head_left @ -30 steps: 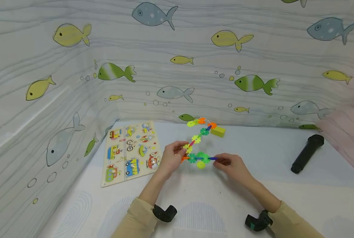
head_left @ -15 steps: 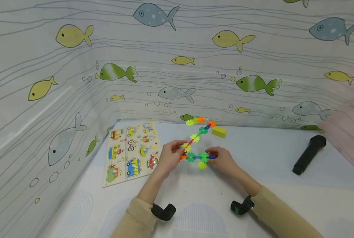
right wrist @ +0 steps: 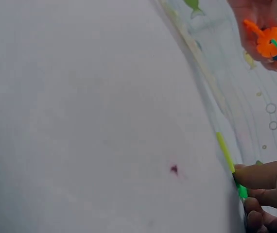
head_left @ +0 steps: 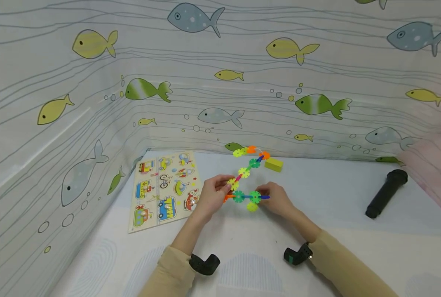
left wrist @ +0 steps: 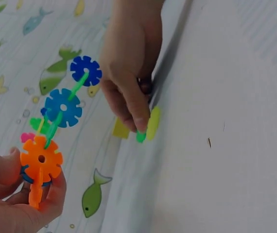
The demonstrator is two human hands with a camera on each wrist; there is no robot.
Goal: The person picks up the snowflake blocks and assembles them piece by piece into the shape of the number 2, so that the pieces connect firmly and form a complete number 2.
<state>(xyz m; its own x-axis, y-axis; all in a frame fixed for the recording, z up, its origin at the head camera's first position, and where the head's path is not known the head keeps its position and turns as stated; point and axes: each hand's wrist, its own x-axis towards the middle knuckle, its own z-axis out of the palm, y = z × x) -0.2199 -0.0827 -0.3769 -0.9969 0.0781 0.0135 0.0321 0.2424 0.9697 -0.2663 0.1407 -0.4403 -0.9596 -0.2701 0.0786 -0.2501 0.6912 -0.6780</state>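
Both hands (head_left: 213, 197) (head_left: 276, 199) pinch, fingers curled, a zigzag chain of plastic snowflake discs (head_left: 245, 173).

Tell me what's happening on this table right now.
A person holds a chain of colourful snowflake-shaped plastic discs upright over the white table. The left hand grips its orange end; the right hand pinches the other end by a yellow-green disc. A wooden vehicle puzzle, yellow block and black cylinder lie nearby.
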